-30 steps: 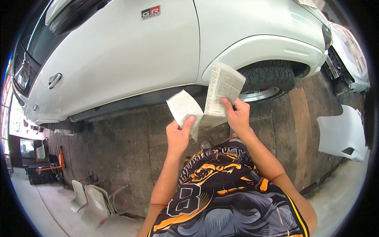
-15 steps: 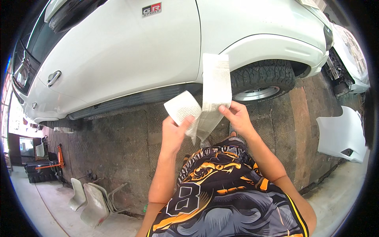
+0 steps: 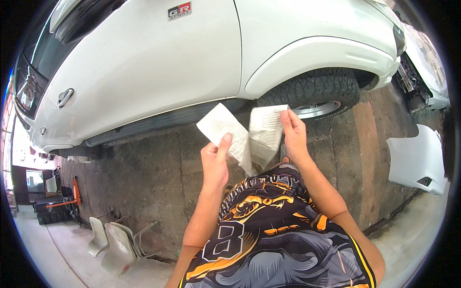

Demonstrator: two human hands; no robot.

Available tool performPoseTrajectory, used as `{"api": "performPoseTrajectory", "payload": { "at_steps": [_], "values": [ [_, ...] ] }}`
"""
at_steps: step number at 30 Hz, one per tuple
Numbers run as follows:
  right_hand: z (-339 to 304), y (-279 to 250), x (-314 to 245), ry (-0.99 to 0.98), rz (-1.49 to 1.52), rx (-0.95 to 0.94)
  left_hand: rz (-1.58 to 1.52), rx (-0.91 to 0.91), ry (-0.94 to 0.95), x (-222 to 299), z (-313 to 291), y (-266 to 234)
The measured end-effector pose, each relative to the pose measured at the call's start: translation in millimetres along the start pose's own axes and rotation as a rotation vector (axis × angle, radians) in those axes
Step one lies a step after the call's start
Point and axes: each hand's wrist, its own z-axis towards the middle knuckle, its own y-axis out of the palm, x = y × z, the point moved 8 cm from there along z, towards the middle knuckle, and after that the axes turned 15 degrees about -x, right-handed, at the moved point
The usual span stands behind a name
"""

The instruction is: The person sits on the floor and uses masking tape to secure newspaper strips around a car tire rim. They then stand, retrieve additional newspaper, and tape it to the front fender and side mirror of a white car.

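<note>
At the far left I see pale chairs (image 3: pixel 115 249); above them and reaching to the right is the white car (image 3: pixel 158 62). Then comes the left hand (image 3: pixel 214 163), closed in a pinch, its thumb on the left part of the printed paper (image 3: pixel 218 126). This paper is between both hands and sags in the middle near the patterned clothes (image 3: pixel 259 211); whether it is one piece or two, I cannot tell. The right hand (image 3: pixel 294 134) pinches the upper right corner, just beside the tyre (image 3: pixel 317 91). Farther right is a white panel (image 3: pixel 415 156).

I judge the step in hand as spreading or folding the paper. For me, the next move calls for light, even pinches, because thin paper could tear, and for controlling the loose middle.
</note>
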Motion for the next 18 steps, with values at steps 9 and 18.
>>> {"api": "performPoseTrajectory", "payload": {
  "at_steps": [9,18],
  "values": [
    [-7.4,16.5,13.0,0.087,-0.168,-0.14,0.578,-0.169,0.04,16.4,-3.6,6.9],
    [-12.5,0.1,-6.5,-0.045,-0.346,0.05,0.036,-0.094,0.049,-11.0,-0.2,1.8]
  ]
}}
